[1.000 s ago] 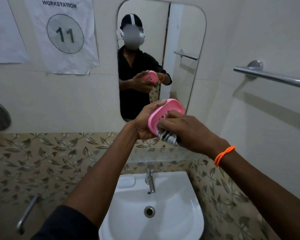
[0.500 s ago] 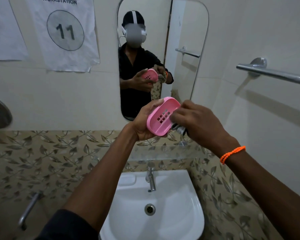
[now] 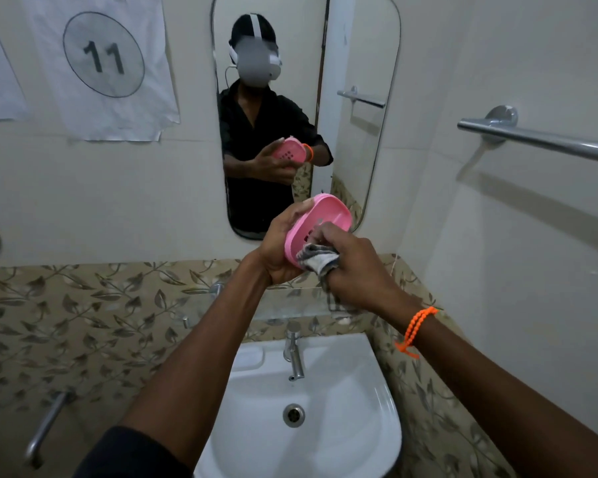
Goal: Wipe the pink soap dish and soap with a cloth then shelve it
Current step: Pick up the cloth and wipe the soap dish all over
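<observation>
My left hand point(image 3: 277, 246) grips the pink oval soap dish point(image 3: 328, 215) from its left side and holds it tilted, hollow side toward me, in front of the mirror's lower edge. My right hand point(image 3: 356, 270) is closed on a grey and white cloth point(image 3: 316, 258), pressing it into the lower part of the dish. The slots in the dish's floor are partly covered by the cloth and my fingers. No soap is visible. A glass shelf point(image 3: 283, 305) runs along the wall just below my hands.
A white washbasin point(image 3: 342, 408) with a chrome tap point(image 3: 294, 353) lies under my arms. The mirror point(image 3: 304, 98) hangs straight ahead, a chrome towel rail point(image 3: 539, 138) on the right wall, a paper sign "11" point(image 3: 104, 60) at upper left, a metal handle point(image 3: 45, 426) at lower left.
My right hand with the cloth has moved from the dish's lower right edge into its hollow. The dish has turned a little and now sits slightly lower in the frame.
</observation>
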